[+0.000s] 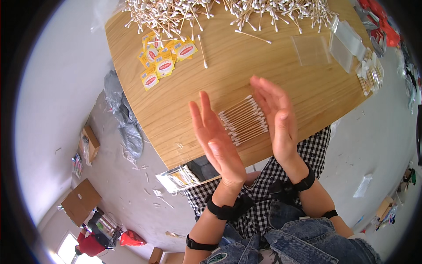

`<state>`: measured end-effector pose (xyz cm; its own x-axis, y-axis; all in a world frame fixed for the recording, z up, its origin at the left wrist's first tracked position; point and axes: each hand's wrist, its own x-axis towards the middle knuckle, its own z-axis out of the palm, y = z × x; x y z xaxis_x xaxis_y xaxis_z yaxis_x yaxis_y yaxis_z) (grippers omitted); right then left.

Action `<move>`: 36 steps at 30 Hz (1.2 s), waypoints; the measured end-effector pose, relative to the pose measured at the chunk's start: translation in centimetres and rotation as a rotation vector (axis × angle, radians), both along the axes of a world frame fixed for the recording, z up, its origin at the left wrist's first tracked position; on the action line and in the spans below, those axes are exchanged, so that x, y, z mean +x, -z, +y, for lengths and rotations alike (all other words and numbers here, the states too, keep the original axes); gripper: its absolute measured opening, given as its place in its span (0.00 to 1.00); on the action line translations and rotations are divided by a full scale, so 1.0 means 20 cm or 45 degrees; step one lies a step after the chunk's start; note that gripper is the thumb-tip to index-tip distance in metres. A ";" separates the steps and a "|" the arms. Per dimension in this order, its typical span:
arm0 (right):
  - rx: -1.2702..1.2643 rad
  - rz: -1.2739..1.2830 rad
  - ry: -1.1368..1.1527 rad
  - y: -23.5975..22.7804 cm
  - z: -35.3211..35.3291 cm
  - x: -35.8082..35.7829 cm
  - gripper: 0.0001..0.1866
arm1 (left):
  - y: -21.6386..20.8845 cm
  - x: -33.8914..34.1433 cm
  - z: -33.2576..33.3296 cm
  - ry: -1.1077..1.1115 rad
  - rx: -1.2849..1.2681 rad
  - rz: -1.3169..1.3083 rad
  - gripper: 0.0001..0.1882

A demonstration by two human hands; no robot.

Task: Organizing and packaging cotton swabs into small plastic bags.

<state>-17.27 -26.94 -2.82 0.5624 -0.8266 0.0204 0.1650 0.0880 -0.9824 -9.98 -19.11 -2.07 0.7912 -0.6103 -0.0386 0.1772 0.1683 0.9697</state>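
A neat row of cotton swabs (pixel 244 121) lies flat on the wooden table (pixel 228 57), near its front edge, with the sticks side by side. My left hand (pixel 218 143) is held upright along the left ends of the row, fingers stretched out. On the opposite side, my right hand (pixel 279 116) stands with its palm turned inward and its fingers extended. Neither hand grips anything; whether the palms touch the swab tips I cannot tell. Single loose swabs (pixel 202 52) lie farther back on the table.
Heaped loose swabs (pixel 176 17) cover the far edge. Yellow printed cards (pixel 164 65) lie at left. Clear plastic bags (pixel 345 42) and filled swab packs (pixel 370 74) are at right. Another swab pack (pixel 179 178) sits at the front left edge. A person in red (pixel 90 244) is far off.
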 end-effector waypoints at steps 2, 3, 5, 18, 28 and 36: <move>-0.018 0.017 0.012 0.00 -0.03 -0.03 0.43 | -0.01 0.02 0.02 -0.069 0.000 -0.035 0.47; -0.047 0.040 0.029 0.00 -0.04 -0.04 0.43 | -0.01 0.02 0.02 -0.088 0.009 0.004 0.48; -0.058 0.050 0.021 0.00 -0.02 -0.04 0.43 | 0.01 0.01 0.01 -0.079 -0.010 0.021 0.47; -0.175 0.126 0.185 -0.01 -0.08 -0.16 0.44 | -0.02 0.03 0.11 0.392 0.917 -1.369 0.54; -0.221 0.185 0.135 0.01 -0.05 -0.19 0.42 | 0.03 -0.12 0.05 0.630 1.275 -1.633 0.62; -0.280 0.187 0.077 0.02 -0.06 -0.17 0.31 | 0.04 -0.02 0.07 0.549 1.095 -1.417 0.51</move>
<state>-20.71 -28.16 -3.16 0.5221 -0.8437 0.1252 0.0177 -0.1360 -0.9905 -10.39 -17.70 -2.78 0.4224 -0.9064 -0.0108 -0.8252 -0.3894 0.4091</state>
